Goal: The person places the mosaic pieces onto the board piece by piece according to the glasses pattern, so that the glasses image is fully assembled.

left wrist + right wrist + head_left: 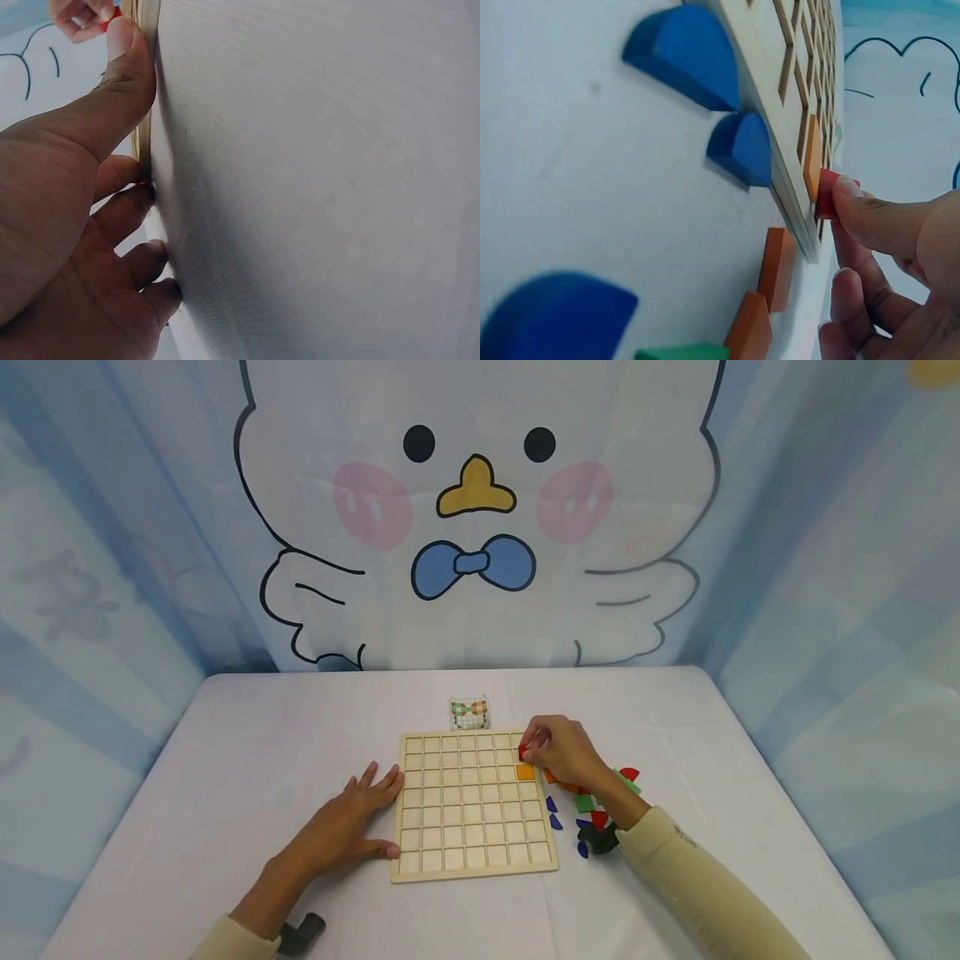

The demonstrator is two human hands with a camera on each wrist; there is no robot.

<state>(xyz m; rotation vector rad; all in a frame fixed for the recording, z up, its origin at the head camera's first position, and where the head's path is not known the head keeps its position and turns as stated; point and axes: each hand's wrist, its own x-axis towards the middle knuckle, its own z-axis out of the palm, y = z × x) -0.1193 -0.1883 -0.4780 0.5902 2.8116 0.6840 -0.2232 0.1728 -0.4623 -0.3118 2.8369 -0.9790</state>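
A pale wooden grid board [474,814] lies flat on the table. My right hand [562,750] is over its upper right corner, pinching a small red block [827,193] between thumb and fingers; in the right wrist view the block is at the grid's edge, beside an orange square block [525,772] seated in a cell of the right column. Whether the red block touches the cell floor I cannot tell. Fingers spread, my left hand [341,822] rests against the board's left edge, with the thumb at the lower part and the fingertips higher up.
Right of the board lie loose blocks: blue rounded ones [739,148], orange ones [778,268], a green square [584,803] and a red piece [629,773], some partly under my right forearm. Behind the board is a small printed pattern card [469,713]. A curtain hangs past the table's far edge.
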